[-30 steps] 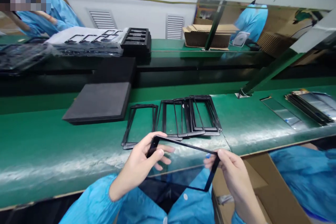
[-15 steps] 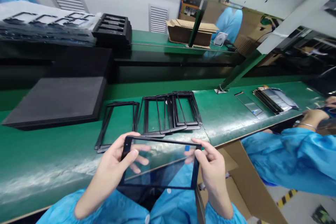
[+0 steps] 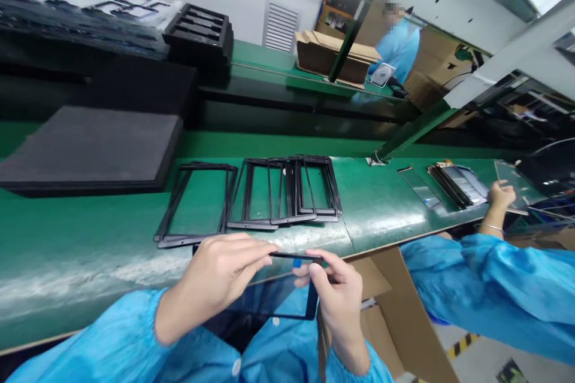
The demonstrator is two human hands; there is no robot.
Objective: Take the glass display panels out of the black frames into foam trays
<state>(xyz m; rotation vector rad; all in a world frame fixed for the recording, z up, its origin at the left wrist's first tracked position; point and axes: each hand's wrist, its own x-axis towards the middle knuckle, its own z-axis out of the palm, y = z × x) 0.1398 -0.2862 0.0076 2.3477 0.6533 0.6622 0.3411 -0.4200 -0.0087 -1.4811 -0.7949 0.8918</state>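
Between my two hands is a clear glass panel with a black border point(image 3: 281, 299) and a small blue tab near its upper right corner. My left hand point(image 3: 229, 269) lies across its upper left part, fingers together along the top edge, hiding that corner. At the right end, my right hand point(image 3: 336, 284) pinches the upper corner, thumb in front and fingers behind the glass. The panel is tilted above my lap at the bench edge. Just beyond it, several thin black frames point(image 3: 283, 224) lie overlapping on the green bench point(image 3: 112, 227).
Dark foam sheets point(image 3: 94, 146) are stacked at left. Black trays point(image 3: 200, 33) and cardboard dividers point(image 3: 336, 51) stand on the shelf. Stacked panels point(image 3: 456, 182) lie at right, where a co-worker's hand point(image 3: 502, 194) holds a clear sheet. An open carton point(image 3: 395, 299) sits below the bench edge.
My left hand has slid from the panel's left end towards the middle of its top edge. The co-worker's hand has reached forward and now holds a clear sheet.
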